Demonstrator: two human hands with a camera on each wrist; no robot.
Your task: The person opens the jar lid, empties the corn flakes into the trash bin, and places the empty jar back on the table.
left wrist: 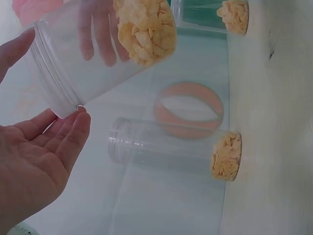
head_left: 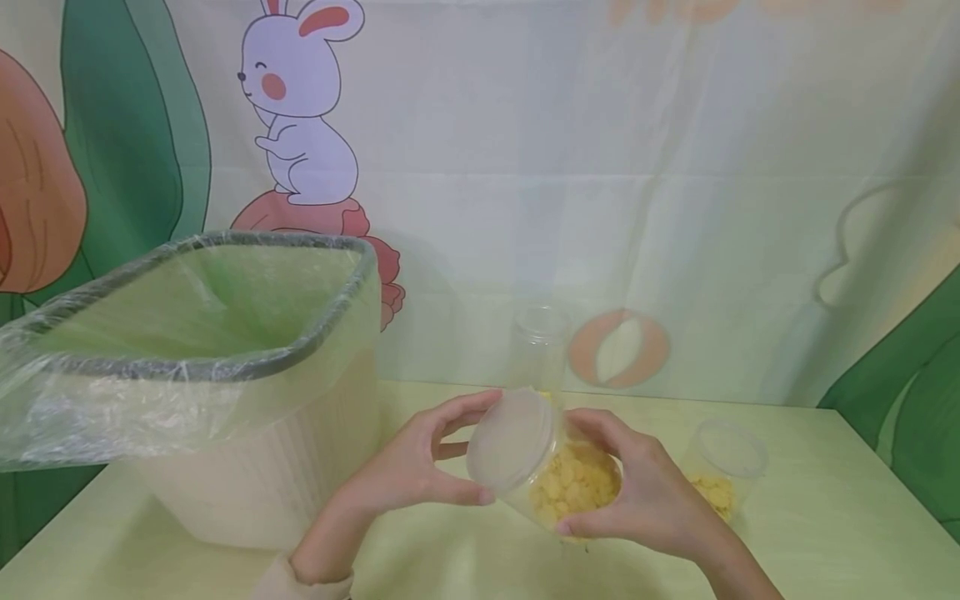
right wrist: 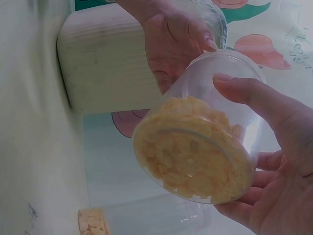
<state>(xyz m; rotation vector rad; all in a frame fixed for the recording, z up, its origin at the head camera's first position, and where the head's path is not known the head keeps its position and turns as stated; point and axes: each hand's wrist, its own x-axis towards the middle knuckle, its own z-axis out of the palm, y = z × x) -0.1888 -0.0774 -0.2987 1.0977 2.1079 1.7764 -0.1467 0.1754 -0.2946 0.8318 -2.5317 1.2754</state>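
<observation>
A clear plastic jar (head_left: 576, 483), partly filled with yellow flakes like cornflakes, is held tilted above the table, its lidded end toward the left. My right hand (head_left: 651, 492) grips the jar's body, thumb on the near side and fingers round the far side. At the other end, my left hand (head_left: 408, 462) holds the edge of the pale translucent lid (head_left: 513, 442) between thumb and fingertips. The left wrist view shows these fingertips right at the lid's rim (left wrist: 61, 105). Seen from the right wrist, the flakes (right wrist: 195, 152) lie heaped toward the jar's base.
Behind the held jar stands a tall clear jar (head_left: 542, 346) with flakes at its bottom. Another open-looking clear jar (head_left: 726, 467) with some flakes is at the right. A large bin (head_left: 262, 467) lined with a clear plastic bag (head_left: 97, 417) takes up the left side. A printed curtain (head_left: 480, 167) hangs behind.
</observation>
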